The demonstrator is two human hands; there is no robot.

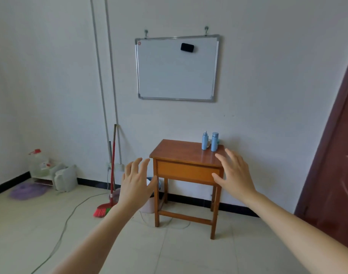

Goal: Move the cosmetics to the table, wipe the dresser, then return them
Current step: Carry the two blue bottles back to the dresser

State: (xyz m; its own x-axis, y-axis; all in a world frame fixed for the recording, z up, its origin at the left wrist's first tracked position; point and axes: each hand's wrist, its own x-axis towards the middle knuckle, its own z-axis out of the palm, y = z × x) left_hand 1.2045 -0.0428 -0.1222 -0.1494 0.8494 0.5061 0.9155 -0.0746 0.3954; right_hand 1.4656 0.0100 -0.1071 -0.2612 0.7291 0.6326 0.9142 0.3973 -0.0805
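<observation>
Blue bottles [214, 141], likely light, stiff and slippery, stand upright at two o'clock on the wooden desk [177, 153], best gripped mid-body; left hand [136, 180] and right hand [234, 175] hover spread wide, empty.

No writing can be read; the red sticker [139, 43] on the whiteboard [169, 76] is too small.
</observation>
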